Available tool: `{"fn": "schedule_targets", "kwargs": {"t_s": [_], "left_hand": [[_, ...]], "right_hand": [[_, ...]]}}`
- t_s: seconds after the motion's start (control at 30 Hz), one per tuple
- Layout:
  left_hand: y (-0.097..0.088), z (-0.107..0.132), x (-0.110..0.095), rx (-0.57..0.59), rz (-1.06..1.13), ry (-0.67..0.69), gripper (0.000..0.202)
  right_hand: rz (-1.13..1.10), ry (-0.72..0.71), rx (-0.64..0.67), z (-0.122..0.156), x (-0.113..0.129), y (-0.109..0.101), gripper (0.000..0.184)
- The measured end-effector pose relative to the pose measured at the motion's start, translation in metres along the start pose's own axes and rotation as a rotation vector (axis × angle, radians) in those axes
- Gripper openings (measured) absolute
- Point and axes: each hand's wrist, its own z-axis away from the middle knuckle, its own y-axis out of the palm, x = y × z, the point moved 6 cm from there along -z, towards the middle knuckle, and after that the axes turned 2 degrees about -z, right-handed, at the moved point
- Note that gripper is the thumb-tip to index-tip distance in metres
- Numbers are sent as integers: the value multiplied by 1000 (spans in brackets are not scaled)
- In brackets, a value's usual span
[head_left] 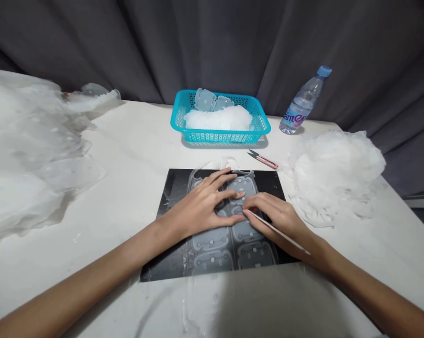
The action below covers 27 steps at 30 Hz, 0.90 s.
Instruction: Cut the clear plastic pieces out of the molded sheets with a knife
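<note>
White table bears a dark mat near centre; on it the clear moulded sheet lies under the spread left hand, while the right hand pinches a thin tool.

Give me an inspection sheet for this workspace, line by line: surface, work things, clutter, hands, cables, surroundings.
Surface: white table with a black mat in front of the person.
Job's things: plastic sheet of moulded pieces lying on the mat; thin tool over it.
Clutter: blue basket holding cut pieces and white scraps; water bottle; pink snips; scrap pile at the right; heap of sheets at the left.
Hands: left hand flat on the plastic sheet, fingers spread; right hand gripping the thin tool, tip at the sheet.
Cables: nothing seen.
Surroundings: dark curtain behind the table.
</note>
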Motion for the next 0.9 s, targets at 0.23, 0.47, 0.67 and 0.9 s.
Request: {"fn": "schedule_targets", "kwargs": {"t_s": [0.23, 0.47, 0.67, 0.9], "left_hand": [[1, -1, 0, -3, -20, 0, 47], [2, -1, 3, 9, -1, -14, 50], [0, -2, -1, 3, -91, 18, 58], [1, -3, 1, -25, -66, 36, 57]], "right_hand": [[150, -74, 1, 2, 5, 7, 17], [89, -23, 103, 4, -5, -5, 15], [-142, 49, 147, 5, -18, -19, 11], [-172, -5, 130, -1, -16, -14, 12]]}}
